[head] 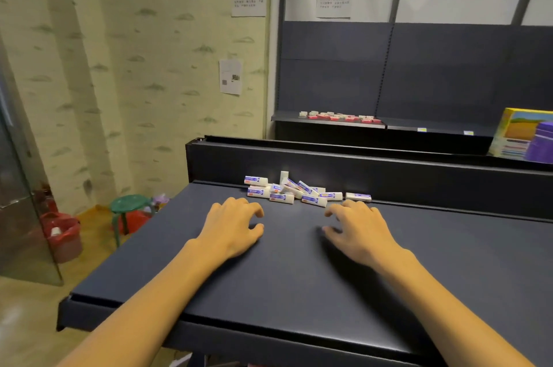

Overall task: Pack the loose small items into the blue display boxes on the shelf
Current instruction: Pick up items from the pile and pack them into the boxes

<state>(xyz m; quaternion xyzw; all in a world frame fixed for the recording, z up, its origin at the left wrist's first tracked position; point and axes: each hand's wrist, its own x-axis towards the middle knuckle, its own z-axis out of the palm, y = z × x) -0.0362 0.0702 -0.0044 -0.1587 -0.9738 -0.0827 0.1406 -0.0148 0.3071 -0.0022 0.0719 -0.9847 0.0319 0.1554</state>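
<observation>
Left fingers: the fingers (253,211) of the left hand (232,227) are loosely curled and slightly spread, tips down toward the surface, holding nothing; thumb extended to the right.
Right fingers: the fingers (335,212) of the right hand (360,230) are likewise loosely curled and spread, empty; thumb pointing left toward the other hand.
Hand position: both hands lie palm down on the dark navy flat metal shelf (284,283), apart from each other, just short of the items. Bare forearms run back to the lower frame edge.
Task items: a loose heap of small white rectangular erasers with blue-and-red paper sleeves (294,191) lies at the rear of the shelf, against its raised back panel. Some are stacked, one stands upright; a single eraser (358,196) lies apart at the right end, just beyond the right fingertips.
Blue display boxes: cannot tell; none is identifiable.
Rear shelving: a dark wall-mounted shelf unit (419,67) carries a row of small red-and-white packets (339,117).
Right edge: a yellow printed cardboard box (514,135) with a purple item (541,142) in front of it, partly cut off.
Floor, left: a green round stool (130,205) and a red plastic bucket (64,235).
Walls: printed paper notices (249,1), text illegible.
</observation>
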